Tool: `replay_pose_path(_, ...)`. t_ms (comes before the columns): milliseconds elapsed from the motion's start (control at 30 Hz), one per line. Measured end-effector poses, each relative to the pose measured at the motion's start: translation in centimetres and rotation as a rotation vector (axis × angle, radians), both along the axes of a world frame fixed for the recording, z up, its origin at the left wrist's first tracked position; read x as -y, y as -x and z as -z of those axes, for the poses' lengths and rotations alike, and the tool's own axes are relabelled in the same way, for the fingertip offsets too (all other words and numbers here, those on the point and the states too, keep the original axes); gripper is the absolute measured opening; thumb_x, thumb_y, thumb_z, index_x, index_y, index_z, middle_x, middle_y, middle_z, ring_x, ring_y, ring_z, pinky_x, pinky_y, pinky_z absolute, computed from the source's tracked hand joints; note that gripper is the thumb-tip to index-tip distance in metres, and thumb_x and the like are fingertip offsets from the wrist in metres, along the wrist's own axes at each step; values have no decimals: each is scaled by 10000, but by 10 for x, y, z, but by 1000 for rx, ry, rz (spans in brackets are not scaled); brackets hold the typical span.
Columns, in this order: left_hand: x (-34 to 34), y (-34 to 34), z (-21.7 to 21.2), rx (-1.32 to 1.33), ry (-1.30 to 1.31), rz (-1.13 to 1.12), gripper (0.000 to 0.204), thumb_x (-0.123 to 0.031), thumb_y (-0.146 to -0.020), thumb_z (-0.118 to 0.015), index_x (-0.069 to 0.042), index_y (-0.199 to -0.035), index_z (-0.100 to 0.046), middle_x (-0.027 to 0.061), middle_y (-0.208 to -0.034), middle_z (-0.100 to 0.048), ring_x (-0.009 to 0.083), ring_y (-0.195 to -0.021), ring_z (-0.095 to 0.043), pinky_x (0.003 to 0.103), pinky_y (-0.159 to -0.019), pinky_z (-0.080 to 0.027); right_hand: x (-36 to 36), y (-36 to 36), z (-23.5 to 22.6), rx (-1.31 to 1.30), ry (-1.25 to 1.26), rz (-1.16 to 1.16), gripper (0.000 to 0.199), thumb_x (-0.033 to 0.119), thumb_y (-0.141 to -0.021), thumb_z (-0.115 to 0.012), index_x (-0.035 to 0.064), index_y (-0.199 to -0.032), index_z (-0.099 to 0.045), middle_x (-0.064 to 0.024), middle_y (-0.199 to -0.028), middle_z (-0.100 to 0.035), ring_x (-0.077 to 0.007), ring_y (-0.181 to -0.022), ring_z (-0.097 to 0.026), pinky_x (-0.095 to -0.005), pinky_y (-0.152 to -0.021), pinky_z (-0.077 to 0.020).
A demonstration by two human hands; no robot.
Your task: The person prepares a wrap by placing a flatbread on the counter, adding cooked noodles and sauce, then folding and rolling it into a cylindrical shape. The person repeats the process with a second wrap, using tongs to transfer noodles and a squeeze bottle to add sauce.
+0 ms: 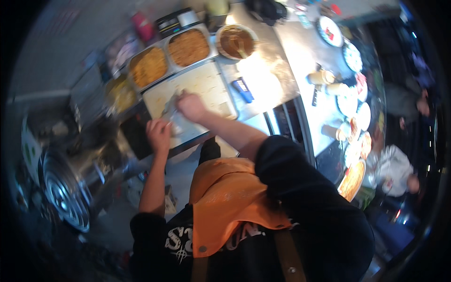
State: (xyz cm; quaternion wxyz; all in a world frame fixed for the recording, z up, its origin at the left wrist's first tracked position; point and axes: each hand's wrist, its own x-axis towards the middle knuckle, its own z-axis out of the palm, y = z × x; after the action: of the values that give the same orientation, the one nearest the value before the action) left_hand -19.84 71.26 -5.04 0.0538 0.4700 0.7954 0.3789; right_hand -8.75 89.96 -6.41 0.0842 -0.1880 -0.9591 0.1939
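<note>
A pale, stained board (209, 80) lies on the counter in front of me. Over its middle is my right hand (191, 107), closed into a fist; whatever may be in it is hidden. At the board's left edge, my left hand (159, 132) has its fingers curled and pressed together, on something I cannot make out. Between the hands is a blurred greyish patch, too smeared to name. Along the board's far side sit a metal pan of yellow-orange shredded food (149, 68) and another of reddish-brown filling (188, 48).
A bowl of brown sauce (230, 41) with a utensil stands beyond the board's right corner, and a dark blue packet (243, 90) lies nearer. Several plates and cups line the right counter, including a white plate (330, 31). People stand past it. Round metal lids (63, 188) are at left.
</note>
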Motion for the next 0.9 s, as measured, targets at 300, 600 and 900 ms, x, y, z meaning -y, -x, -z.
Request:
replay_pose_path(300, 32, 12, 49, 93, 37, -89, 78, -38, -939, -758, 35, -958, -734, 114, -1037, -662, 250, -935, -664, 364, -825, -572, 24, 2, 8, -167, -36, 309, 134, 218, -749, -688, 116, -709, -766, -61, -848, -704, -285, -904, -676, -415, -700, -542)
replay_pose_path(600, 76, -34, 47, 12, 143, -296, 522, -134, -1001, -747, -32, -1483, -572, 118, -1276, -645, 180, -932, -596, 310, -851, -528, 72, -141, 11, -512, 244, 454, 116, 161, -803, -639, 81, -795, -722, -105, -840, -670, -351, -920, -684, -470, -782, -578)
replay_pose_path(900, 82, -320, 145, 853, 840, 703, 316, -110, -1054, -632, -47, -1364, -630, 60, -985, -720, 140, -786, -681, 301, -723, -559, 287, -671, 241, 628, 839, 1682, 223, 189, -941, -609, 34, -977, -765, -245, -1060, -765, -417, -1004, -752, -498, -839, -616)
